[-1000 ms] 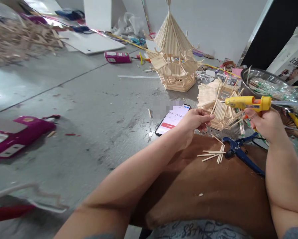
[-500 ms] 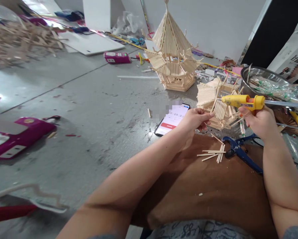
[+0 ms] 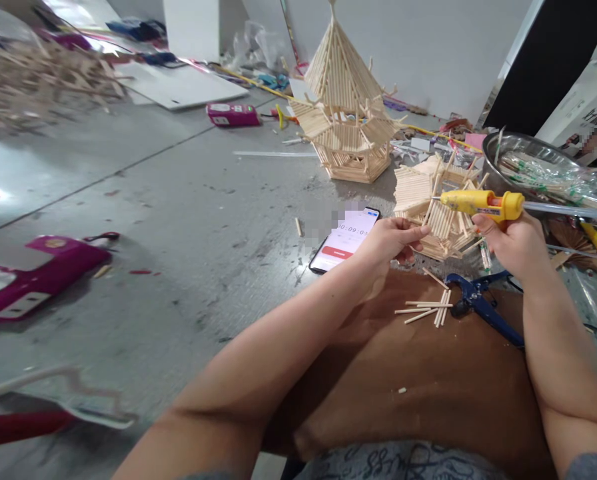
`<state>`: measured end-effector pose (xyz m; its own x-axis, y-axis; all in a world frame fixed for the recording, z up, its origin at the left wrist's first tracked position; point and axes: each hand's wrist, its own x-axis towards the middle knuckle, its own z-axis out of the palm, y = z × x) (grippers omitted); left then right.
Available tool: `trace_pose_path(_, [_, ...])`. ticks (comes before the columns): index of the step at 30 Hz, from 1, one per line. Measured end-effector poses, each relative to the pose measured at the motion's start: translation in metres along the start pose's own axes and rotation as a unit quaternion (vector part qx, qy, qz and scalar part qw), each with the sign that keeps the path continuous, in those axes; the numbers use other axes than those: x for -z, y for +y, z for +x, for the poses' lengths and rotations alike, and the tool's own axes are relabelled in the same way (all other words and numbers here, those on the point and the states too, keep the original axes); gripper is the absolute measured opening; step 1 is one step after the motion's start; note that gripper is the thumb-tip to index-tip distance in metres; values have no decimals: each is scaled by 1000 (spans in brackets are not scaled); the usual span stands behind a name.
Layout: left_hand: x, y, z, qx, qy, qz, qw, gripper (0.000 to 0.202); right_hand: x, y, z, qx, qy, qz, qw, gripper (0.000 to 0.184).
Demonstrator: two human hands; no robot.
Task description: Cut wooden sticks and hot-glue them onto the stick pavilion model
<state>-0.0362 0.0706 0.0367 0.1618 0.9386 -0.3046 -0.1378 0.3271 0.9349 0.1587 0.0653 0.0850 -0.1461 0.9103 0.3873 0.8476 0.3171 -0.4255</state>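
Observation:
My left hand [image 3: 391, 240] pinches a thin wooden stick [image 3: 431, 208] that slants up toward the glue nozzle. My right hand [image 3: 513, 245] grips a yellow hot glue gun [image 3: 481, 203], its tip pointing left at the stick's upper end. Just behind both hands sits a partly built model [image 3: 441, 207] made of wooden sticks. A few loose short sticks [image 3: 426, 310] lie on my brown-clad thigh, beside blue-handled cutters [image 3: 483, 305].
A finished stick pagoda [image 3: 346, 110] stands farther back on the grey floor. A phone [image 3: 345, 240] showing a timer lies by my left hand. A metal bowl [image 3: 523, 157] of wrapped sticks is at right. Magenta boxes [image 3: 38, 273] lie at left; a stick pile [image 3: 38, 80] at far left.
The glue gun has slid a little leftward, bringing its nozzle closer to the stick. My left hand has stayed nearly still.

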Motion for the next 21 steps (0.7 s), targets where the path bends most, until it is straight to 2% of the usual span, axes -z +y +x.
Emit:
trace_pose_path(15, [-5, 0, -2, 27, -9, -8, 1000, 19, 0, 0, 0, 9, 5, -16, 1000, 40])
trace_pose_path(21, [-1, -2, -2, 26, -22, -23, 999, 20, 0, -2, 1, 29, 12, -20, 999, 41])
